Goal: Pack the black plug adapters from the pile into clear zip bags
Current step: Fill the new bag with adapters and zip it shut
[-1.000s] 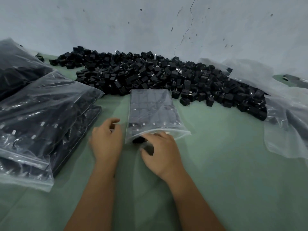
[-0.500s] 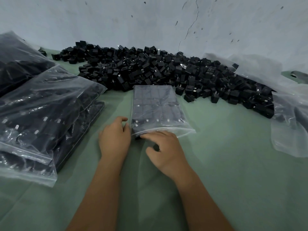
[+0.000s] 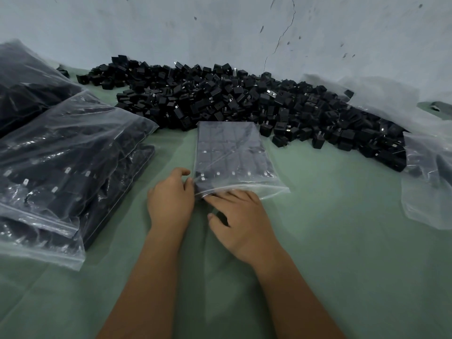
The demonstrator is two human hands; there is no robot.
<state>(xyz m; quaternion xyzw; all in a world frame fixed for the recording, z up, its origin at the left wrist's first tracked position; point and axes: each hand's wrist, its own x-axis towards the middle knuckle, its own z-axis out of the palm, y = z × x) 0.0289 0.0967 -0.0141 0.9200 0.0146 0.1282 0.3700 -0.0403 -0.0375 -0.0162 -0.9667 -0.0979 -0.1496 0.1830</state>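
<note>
A clear zip bag [image 3: 232,155] packed with rows of black plug adapters lies flat on the green table, its mouth towards me. My left hand [image 3: 171,201] sits at the bag's near left corner with curled fingers pinching the edge there. The straight fingers of my right hand [image 3: 242,218] press on the zip strip along the mouth. Behind the bag, the loose pile of black plug adapters [image 3: 244,99] stretches along the wall.
Large filled bags of adapters [image 3: 61,162] are stacked at the left. Crumpled clear plastic bags [image 3: 428,182] lie at the right, over the pile's end. A grey wall [image 3: 220,28] stands close behind. The green table [image 3: 342,241] extends to the right of my arms.
My left hand has moved right onto the bag's near left corner. The right hand's fingers have shifted forward onto the zip strip, and the adapter at the bag's mouth has gone inside.
</note>
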